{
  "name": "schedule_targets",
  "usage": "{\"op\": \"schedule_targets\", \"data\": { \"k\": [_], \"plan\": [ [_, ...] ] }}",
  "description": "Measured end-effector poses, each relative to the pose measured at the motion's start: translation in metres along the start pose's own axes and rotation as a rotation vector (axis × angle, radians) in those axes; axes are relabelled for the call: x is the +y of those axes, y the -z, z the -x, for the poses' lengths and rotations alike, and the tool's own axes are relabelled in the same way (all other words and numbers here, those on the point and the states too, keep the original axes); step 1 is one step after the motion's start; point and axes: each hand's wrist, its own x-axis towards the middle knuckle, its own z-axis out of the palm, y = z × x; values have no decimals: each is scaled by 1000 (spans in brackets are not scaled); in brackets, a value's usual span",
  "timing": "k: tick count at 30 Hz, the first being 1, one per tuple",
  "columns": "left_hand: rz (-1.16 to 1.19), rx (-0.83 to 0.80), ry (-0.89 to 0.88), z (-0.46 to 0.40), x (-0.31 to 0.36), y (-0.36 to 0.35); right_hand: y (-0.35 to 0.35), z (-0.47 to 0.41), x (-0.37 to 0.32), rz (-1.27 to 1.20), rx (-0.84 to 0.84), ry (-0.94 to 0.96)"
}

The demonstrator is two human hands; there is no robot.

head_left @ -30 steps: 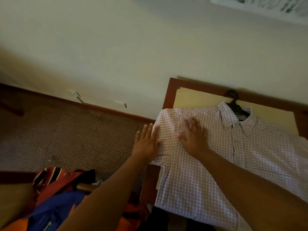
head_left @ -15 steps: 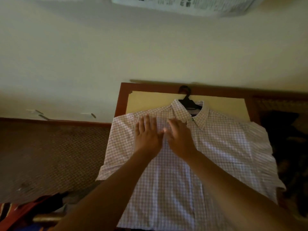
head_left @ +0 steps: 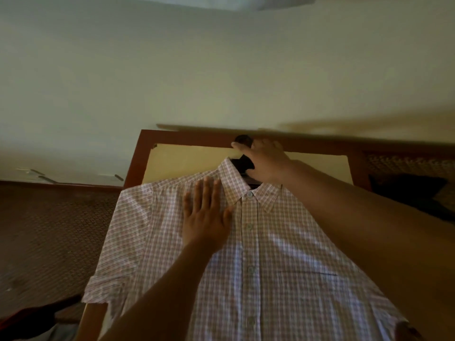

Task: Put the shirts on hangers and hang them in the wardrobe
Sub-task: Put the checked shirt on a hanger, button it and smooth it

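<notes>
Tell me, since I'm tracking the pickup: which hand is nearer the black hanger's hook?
Right. The right hand lies over the black hanger at the collar, fingers at its hook. The left hand rests flat on the checked shirt, below the collar.

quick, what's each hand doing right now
Left hand: open, fingers straight, lying flat on the checked shirt.
Right hand: at the black hanger by the collar; whether it grips it cannot be told.
</notes>
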Motion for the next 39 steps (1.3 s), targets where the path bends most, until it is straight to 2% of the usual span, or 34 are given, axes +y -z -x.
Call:
{"op": "schedule_targets", "data": {
  "k": [4, 19, 22, 25, 26, 30, 33, 37, 39],
  "plan": [
    [9, 23, 8, 2, 0, 2, 9, -9, -1, 146, -76, 99],
    [-1, -6, 26, -1, -1, -4, 2, 6, 15, 211, 17, 13],
    [16, -21, 23, -1, -2, -1, -7, 14, 17, 43, 100, -48],
    [114, -6, 37, -2, -5, 7, -20, 36, 31, -324, 310, -236],
    [142, 0, 52, -5, -6, 10, -26, 45, 36, -400, 313, -314],
    [231, 37, 92, -44, -7, 29, -38, 60, 41, -574, 88, -524],
    [211, 18, 58, -70, -2, 48, -35, 57, 35, -625, 67, -523],
    [93, -10, -18, -81, 3, 52, -39, 56, 22, -444, 9, -519],
    [95, -28, -24, -83, 4, 51, -40, 55, 19, -428, 13, -532]
  ]
}}
